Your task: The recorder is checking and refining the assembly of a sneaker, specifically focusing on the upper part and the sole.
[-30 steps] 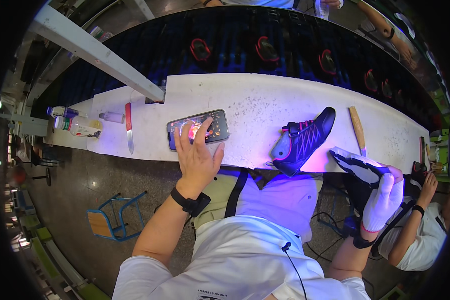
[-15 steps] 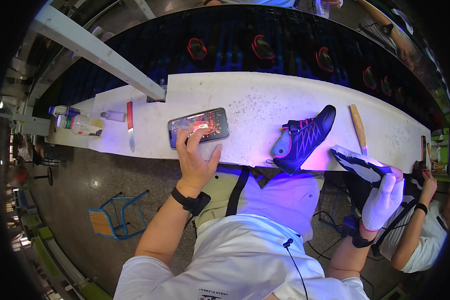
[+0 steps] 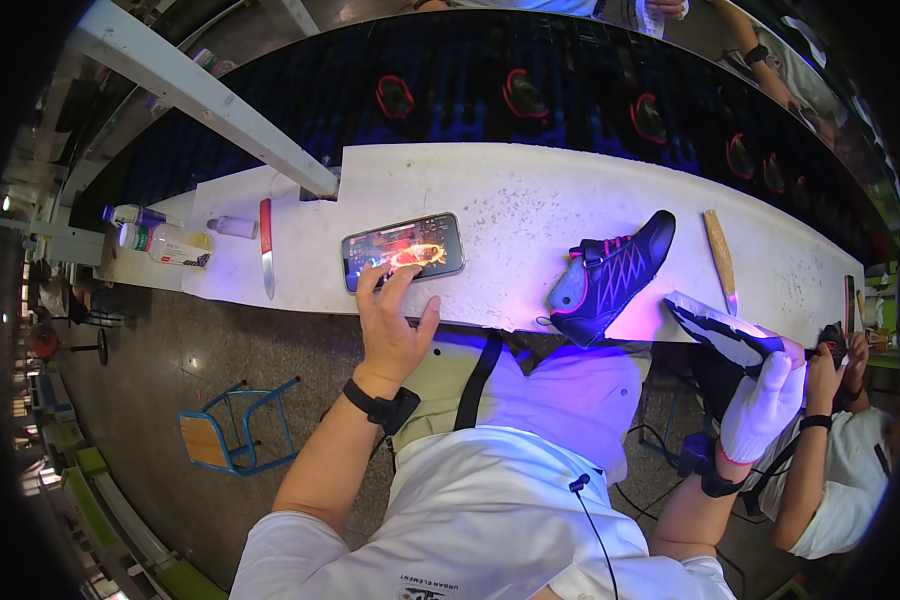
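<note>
My bare left hand (image 3: 391,327) is open, its fingers apart, with the fingertips at the near edge of a smartphone (image 3: 378,247). The phone lies face up on the white worktop, its lit screen showing a glowing orange picture. A white knitted glove covers my right hand (image 3: 762,400), which is closed on one end of a black and white shoe sole (image 3: 715,328) at the table's near edge. Between the hands, a dark shoe upper (image 3: 618,280) with pink trim and a strap lies on its side. A wooden-handled tool (image 3: 718,250) lies just beyond the sole.
On the left of the white worktop (image 3: 510,200) lie a red-handled knife (image 3: 266,250) and several plastic bottles (image 3: 178,246). Beyond it, a dark conveyor belt (image 3: 580,70) carries several shoe parts. A metal post (image 3: 220,105) rises at left. A stool (image 3: 232,430) stands below; a co-worker (image 3: 830,450) works at right.
My left fingertips have drawn back from the phone's screen toward its near edge, and the screen picture glows brighter. The co-worker's hands have come together around a dark item. My right hand stays put.
</note>
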Demonstrator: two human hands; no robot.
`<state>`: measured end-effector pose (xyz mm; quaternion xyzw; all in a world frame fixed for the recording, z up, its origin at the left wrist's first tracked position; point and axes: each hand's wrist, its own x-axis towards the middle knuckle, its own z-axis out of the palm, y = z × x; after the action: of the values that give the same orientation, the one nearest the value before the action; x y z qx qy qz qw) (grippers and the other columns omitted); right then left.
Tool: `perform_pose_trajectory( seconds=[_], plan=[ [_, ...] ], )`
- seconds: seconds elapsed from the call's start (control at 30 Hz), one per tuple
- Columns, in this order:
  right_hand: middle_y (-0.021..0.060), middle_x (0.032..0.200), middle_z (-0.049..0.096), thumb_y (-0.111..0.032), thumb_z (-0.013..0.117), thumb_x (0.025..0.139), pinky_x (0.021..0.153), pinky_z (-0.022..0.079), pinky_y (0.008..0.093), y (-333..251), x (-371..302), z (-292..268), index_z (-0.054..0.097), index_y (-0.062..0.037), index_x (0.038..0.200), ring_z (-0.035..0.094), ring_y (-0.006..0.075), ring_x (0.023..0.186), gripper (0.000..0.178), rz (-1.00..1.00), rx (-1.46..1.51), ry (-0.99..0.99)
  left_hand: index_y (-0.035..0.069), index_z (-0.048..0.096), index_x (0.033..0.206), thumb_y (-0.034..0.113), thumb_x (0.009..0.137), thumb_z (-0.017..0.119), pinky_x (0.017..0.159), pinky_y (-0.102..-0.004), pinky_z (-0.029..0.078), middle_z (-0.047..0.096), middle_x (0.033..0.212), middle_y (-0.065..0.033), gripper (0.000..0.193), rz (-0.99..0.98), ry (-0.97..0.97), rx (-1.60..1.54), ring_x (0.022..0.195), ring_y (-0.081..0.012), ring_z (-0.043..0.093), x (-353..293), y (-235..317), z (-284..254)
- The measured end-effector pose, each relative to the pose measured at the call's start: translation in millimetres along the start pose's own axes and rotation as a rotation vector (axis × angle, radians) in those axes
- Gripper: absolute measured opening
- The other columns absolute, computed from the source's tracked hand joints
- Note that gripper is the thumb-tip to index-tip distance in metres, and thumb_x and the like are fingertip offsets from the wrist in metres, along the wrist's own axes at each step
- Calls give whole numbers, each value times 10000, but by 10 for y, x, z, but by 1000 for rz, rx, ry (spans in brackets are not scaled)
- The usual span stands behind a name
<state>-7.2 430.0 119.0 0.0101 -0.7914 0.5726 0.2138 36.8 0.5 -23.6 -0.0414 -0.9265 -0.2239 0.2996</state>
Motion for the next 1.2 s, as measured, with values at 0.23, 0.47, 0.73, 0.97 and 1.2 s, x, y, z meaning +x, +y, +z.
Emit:
perform_pose_trajectory(
  seconds=[0.23, 0.47, 0.73, 0.97, 1.2],
  plan=[
    [126, 1077, 697, -360, 600, 1091, 936, 524, 322, 8, -11, -5, 635, 43, 1124, 665, 176, 975, 406, 7, 30, 12, 38, 523, 1373, 120, 861, 799, 1168, -549, 356, 581, 1343, -187, 587, 30, 4, 19, 1319, -412, 463, -21, -30, 3],
    [116, 1126, 686, -421, 630, 1075, 950, 539, 352, 252, -80, 55, 610, 17, 1199, 670, 187, 999, 456, -15, 271, 68, 17, 575, 1343, 95, 853, 779, 1147, -552, 394, 629, 1297, -170, 537, 154, 93, -98, 1285, -414, 528, 222, 412, 47],
    [199, 1220, 726, -540, 726, 977, 1033, 539, 412, 387, -232, 167, 662, 22, 1213, 709, 273, 1116, 613, -8, 416, -29, -65, 612, 1203, 421, 892, 762, 981, -480, 506, 699, 1053, -187, 596, 41, -476, -172, 1054, -387, 676, 1428, 1791, 845],
    [113, 1164, 700, -523, 718, 992, 1029, 527, 414, 508, -389, 311, 633, -14, 1245, 681, 246, 1097, 574, -89, 463, 2, -26, 624, 1120, 406, 944, 705, 872, -474, 531, 719, 915, -153, 473, 52, -553, -252, 853, -395, 710, 1544, 1899, 944],
    [135, 1175, 682, -533, 726, 979, 1061, 505, 453, 326, -192, 226, 575, -48, 1218, 668, 251, 1115, 562, -26, 461, -44, 17, 536, 1328, 256, 903, 780, 1119, -554, 439, 638, 1311, -225, 545, 286, -237, -820, 1222, -432, 616, 1131, 1648, 333]
  ],
)
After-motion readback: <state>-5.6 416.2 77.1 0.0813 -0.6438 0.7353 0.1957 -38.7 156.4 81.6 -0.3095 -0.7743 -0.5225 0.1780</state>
